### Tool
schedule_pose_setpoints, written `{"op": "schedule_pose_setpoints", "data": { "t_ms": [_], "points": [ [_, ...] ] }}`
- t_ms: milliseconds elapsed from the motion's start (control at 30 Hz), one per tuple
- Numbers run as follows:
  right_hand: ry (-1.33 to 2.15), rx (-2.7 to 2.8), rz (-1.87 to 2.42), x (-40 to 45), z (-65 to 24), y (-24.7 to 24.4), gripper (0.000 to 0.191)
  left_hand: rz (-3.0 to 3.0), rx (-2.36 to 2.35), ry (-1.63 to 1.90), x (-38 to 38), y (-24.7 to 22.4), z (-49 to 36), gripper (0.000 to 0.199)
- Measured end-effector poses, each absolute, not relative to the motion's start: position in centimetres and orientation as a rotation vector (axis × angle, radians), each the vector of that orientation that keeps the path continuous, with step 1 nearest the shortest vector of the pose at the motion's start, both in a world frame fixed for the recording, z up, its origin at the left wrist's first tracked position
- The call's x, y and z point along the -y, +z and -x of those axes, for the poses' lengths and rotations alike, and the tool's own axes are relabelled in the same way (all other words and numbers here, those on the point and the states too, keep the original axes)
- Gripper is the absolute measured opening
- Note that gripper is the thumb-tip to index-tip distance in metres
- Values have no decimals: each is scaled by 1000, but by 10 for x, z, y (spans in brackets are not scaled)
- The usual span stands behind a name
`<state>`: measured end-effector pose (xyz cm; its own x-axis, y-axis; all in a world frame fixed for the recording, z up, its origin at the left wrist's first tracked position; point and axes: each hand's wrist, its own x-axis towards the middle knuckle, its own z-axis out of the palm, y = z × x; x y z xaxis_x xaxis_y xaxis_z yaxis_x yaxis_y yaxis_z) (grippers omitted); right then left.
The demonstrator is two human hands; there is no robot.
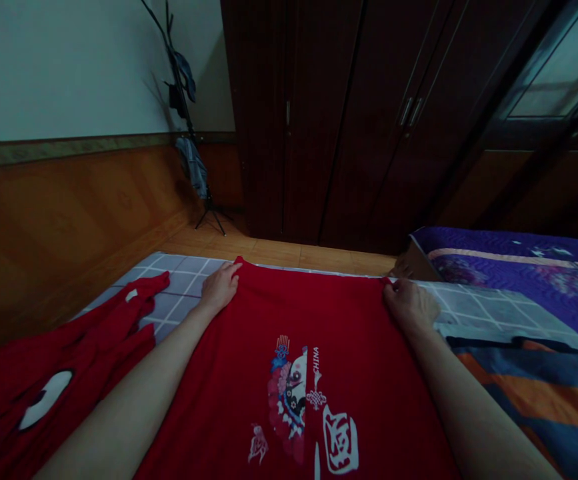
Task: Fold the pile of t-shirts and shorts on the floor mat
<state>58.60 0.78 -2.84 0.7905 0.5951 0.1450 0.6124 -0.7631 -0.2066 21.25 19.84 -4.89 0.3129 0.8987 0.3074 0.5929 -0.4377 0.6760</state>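
Observation:
A red T-shirt (349, 333) with a printed mask, the word CHINA and white characters lies stretched out in front of me. My left hand (221, 288) pinches its far left corner. At the far right corner, my right hand (411, 305) has its fingers closed on the cloth. Between both hands the far edge runs nearly straight. The near end of the shirt passes out of the bottom of the view.
Another red garment (93, 347) with a white patch lies crumpled at left on the grey checked bed cover (189, 280). A blue and orange striped garment (543, 387) lies at right. Beyond stand a purple-covered bed (519, 260), a dark wardrobe (319, 133) and a coat stand (181, 87).

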Motion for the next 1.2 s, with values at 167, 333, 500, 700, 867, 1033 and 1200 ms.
{"op": "schedule_pose_setpoints", "data": {
  "t_ms": [167,333,500,700,867,1033,1200],
  "points": [
    [-95,966,2741,-6,-585,-26,45,-2072,-1328,914,-206,-43,-209,44],
    [-25,1166,2681,4,-582,-15,42,-1931,-1371,865,-190,-28,-182,52],
    [74,1394,2573,26,-572,-2,47,-2031,-1381,708,-126,-20,-139,17],
    [48,1468,2577,101,-548,-5,43,-2167,-1504,585,-65,-22,-117,22],
    [47,1370,2712,145,-521,-13,34,-2212,-1627,512,-66,-22,-121,17],
    [8,1146,2793,149,-501,-11,39,-2224,-1635,511,-69,-23,-115,19],
    [7,1181,2769,153,-496,-9,39,-2200,-1534,542,-70,-28,-109,6]
  ]
}}
